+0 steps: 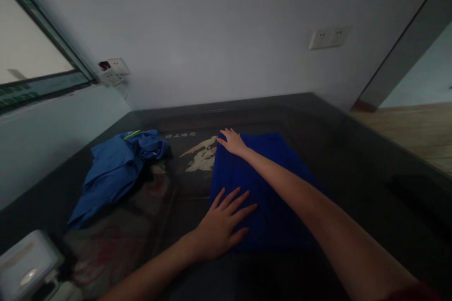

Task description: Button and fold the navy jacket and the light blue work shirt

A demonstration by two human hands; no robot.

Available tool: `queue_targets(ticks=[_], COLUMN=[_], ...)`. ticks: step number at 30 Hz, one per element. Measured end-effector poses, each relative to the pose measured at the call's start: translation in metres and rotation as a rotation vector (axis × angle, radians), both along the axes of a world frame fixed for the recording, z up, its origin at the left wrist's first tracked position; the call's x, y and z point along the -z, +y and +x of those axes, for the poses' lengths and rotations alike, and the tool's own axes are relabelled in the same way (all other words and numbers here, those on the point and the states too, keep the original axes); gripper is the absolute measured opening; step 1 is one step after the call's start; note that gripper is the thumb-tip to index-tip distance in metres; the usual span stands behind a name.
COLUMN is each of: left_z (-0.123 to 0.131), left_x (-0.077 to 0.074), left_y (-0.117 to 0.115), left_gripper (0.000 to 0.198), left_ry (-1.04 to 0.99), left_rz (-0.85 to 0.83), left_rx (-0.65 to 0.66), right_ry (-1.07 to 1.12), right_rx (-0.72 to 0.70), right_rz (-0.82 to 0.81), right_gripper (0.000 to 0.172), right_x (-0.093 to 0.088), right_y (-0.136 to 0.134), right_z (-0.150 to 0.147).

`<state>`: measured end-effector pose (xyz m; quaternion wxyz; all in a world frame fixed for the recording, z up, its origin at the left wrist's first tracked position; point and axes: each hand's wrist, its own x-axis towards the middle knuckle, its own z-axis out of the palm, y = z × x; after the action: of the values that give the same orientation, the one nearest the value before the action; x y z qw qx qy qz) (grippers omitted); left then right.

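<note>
Here, the royal-blue cloth (278,188) lay spread on the dark table (353,150), in the middle of the scene and a little to the right. The right hand (233,142) was at its far left corner, palm down, fingers extended and apart, grasping nothing; its forearm crossed above the cloth from the near right. The left hand (221,228) was at the cloth's near left edge, also palm down, unclenched, its fingers fanned over the fabric and its thumb pointing right. Whether that palm pressed down fully, I could not tell.

To the left, well apart from both hands, a crumpled blue garment (113,169) with a yellow-green stripe rested on the table. Between it and the cloth showed a pale bird design (203,157), partly covered at its right side. A pale, rounded object (30,261) stood at the near left, cut off by the view. On the far wall (212,33), a double socket (329,37) sat to the right.
</note>
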<state>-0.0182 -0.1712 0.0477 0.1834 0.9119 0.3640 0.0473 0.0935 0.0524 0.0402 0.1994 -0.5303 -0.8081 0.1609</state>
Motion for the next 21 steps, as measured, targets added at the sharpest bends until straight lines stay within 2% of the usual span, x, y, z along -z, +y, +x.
queue_targets(ticks=[3, 6, 9, 11, 13, 16, 19, 21], left_z=[-0.003, -0.002, 0.003, 0.009, 0.016, 0.026, 0.036, 0.042], left_x=[-0.007, -0.012, -0.010, -0.005, 0.002, 0.010, 0.013, 0.014], left_y=[0.005, 0.016, 0.036, 0.057, 0.082, 0.121, 0.150, 0.162], left_gripper=[0.051, 0.043, 0.042, 0.045, 0.047, 0.048, 0.047, 0.047], left_ry=[-0.052, -0.099, -0.070, -0.030, 0.019, 0.096, 0.129, 0.122], left_rz=[-0.079, -0.039, 0.084, 0.156, 0.202, 0.237, 0.253, 0.269], left_rx=[0.004, -0.088, -0.160, -0.186, -0.228, -0.339, -0.455, -0.506], right_ry=[0.061, 0.214, 0.391, 0.480, 0.560, 0.573, 0.424, 0.331], right_rx=[-0.159, -0.274, -0.244, -0.135, 0.037, 0.301, 0.404, 0.433], right_rz=[-0.021, -0.060, -0.119, -0.118, -0.125, -0.098, -0.149, -0.092], right_gripper=[0.046, 0.034, 0.026, 0.026, 0.028, 0.027, 0.027, 0.033], right_x=[-0.031, -0.063, -0.087, -0.091, -0.084, -0.052, -0.010, 0.013], right_y=[-0.024, -0.063, -0.113, -0.150, -0.187, -0.241, -0.281, -0.296], right_z=[0.025, 0.066, 0.121, 0.162, 0.201, 0.245, 0.259, 0.253])
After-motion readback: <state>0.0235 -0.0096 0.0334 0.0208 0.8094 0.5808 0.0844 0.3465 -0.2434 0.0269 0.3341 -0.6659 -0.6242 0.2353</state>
